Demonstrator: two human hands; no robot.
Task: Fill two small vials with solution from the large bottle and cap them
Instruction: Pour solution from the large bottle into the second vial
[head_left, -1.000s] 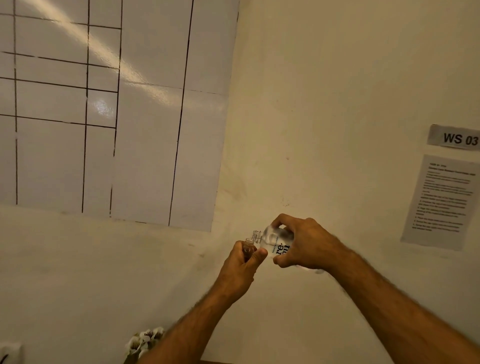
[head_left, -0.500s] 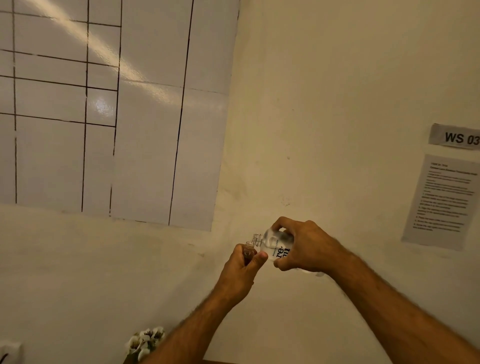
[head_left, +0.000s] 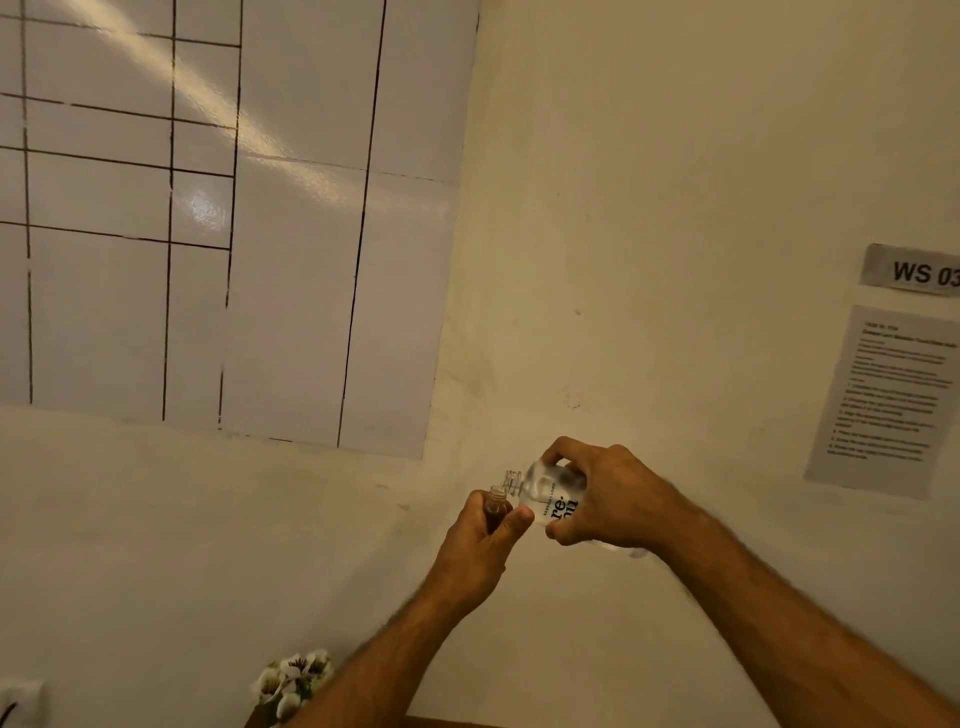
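My left hand (head_left: 480, 553) grips a small brown vial (head_left: 497, 506), held upright with its open mouth showing above my fingers. My right hand (head_left: 608, 496) grips the large clear bottle (head_left: 545, 491), which has dark lettering and is tipped to the left. The bottle's uncapped threaded neck sits right above the vial's mouth. Both are held up in the air in front of a pale wall. The second vial and the caps are out of view.
A white board with dark grid lines (head_left: 218, 208) hangs on the wall at upper left. A "WS 03" label (head_left: 914, 270) and a printed sheet (head_left: 888, 400) are at right. White flowers (head_left: 293, 680) show at the bottom edge.
Both hands with the vial and the tilted bottle have stayed almost still, the bottle's neck kept over the vial's mouth.
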